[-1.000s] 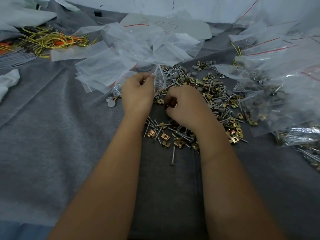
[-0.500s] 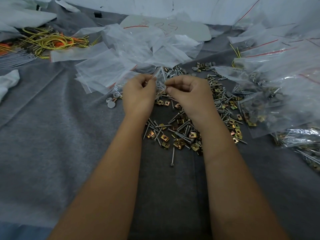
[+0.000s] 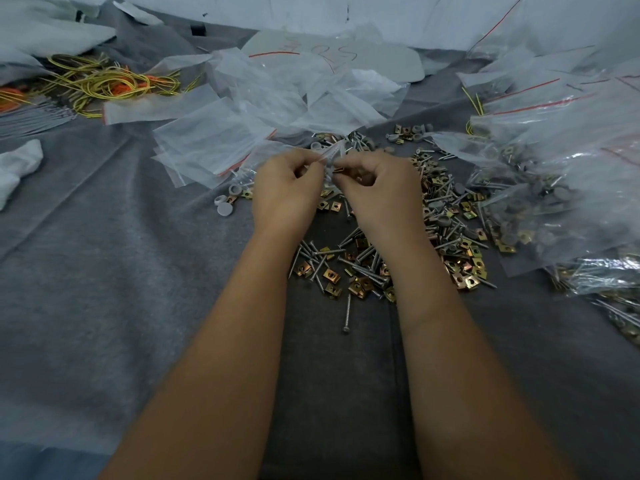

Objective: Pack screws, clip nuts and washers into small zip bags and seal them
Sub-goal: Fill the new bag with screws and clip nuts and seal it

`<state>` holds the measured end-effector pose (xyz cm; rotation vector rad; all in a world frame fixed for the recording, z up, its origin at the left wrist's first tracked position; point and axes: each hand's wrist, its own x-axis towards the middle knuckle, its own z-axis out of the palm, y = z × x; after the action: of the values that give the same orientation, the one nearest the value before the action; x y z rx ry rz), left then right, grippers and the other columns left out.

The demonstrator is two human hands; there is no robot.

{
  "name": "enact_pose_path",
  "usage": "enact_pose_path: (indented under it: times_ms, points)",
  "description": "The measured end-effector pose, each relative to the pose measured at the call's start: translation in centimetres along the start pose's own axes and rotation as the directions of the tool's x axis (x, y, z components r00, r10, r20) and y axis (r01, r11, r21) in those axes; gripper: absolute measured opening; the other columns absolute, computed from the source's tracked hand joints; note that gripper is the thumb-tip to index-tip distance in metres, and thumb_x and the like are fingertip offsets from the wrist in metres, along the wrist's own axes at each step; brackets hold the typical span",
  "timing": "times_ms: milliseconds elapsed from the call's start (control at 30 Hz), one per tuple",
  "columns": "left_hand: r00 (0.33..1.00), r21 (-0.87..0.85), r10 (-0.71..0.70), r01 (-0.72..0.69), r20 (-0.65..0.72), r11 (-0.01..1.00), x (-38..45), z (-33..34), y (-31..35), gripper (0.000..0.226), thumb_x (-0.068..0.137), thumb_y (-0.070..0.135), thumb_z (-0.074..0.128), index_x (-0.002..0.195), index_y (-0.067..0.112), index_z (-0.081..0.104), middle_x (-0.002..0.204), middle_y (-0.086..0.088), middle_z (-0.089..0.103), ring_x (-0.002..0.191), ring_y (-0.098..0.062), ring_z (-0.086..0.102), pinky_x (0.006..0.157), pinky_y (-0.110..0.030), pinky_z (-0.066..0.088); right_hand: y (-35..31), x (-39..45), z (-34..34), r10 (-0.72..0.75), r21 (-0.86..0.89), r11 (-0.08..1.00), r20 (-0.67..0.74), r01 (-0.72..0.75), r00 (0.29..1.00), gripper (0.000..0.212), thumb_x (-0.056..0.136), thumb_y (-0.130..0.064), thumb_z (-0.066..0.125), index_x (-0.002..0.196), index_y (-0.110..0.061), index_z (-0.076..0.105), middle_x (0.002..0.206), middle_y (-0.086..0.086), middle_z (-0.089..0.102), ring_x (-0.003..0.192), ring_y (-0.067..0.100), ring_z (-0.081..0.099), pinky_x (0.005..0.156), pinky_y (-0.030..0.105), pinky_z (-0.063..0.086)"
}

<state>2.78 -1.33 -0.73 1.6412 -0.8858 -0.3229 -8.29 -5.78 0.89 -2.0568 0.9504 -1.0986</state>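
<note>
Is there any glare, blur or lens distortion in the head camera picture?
Head view: glare on the filled bags at right; soft, even light with faint shadows; wide-angle bending at the edges; the small zip bag between the left hand and the right hand is slightly blurred.

A table (image 3: 104,306) is covered by grey felt-like cloth, creased in long folds toward the left. White sheeting (image 3: 398,19) is seen along the far edge, rising behind the table. A crumpled white cloth (image 3: 19,168) lies at the left edge. A tangle of yellow and orange wires (image 3: 104,81) is spread at the far left. The light is even and cool.
</note>
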Motion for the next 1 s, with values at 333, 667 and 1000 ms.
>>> enact_pose_path:
  times_ms: [333, 667, 1000]
  points:
    - [0.986, -0.124, -0.061, 0.042, -0.157, 0.991, 0.02, -0.29, 0.39, 0.021, 0.091, 0.015, 0.055, 0.087, 0.027, 0.070, 0.053, 0.012, 0.054, 0.043, 0.001, 0.042, 0.046, -0.018, 0.036, 0.47, 0.07, -0.62, 0.003, -0.287, 0.958, 0.079, 0.020, 0.997, 0.021, 0.086, -0.014, 0.062, 0.101, -0.022, 0.074, 0.103, -0.004, 0.067, 0.098, 0.012, 0.058, 0.089, 0.034, 0.049]
    - [0.987, -0.178, -0.062, 0.035, -0.148, 0.983, 0.01, -0.20, 0.41, 0.021, 0.093, 0.013, 0.056, 0.082, 0.026, 0.068, 0.046, 0.015, 0.050, 0.040, 0.001, 0.039, 0.042, -0.014, 0.031, 0.69, -0.04, -0.43, 0.019, -0.615, 0.774, 0.254, 0.146, 0.967, 0.020, 0.090, -0.037, 0.062, 0.101, -0.027, 0.074, 0.108, 0.001, 0.061, 0.112, 0.028, 0.044, 0.093, 0.040, 0.036]
    - [0.996, -0.135, -0.052, 0.041, -0.078, 0.990, 0.14, -0.10, 0.21, 0.018, 0.092, 0.015, 0.058, 0.090, 0.025, 0.073, 0.058, 0.016, 0.060, 0.048, 0.006, 0.047, 0.050, -0.016, 0.039, -0.04, 0.11, -0.58, -0.076, -0.103, 0.993, -0.118, 0.064, 0.990, 0.013, 0.087, -0.013, 0.068, 0.098, -0.014, 0.076, 0.084, -0.010, 0.066, 0.070, -0.006, 0.055, 0.069, 0.003, 0.042]
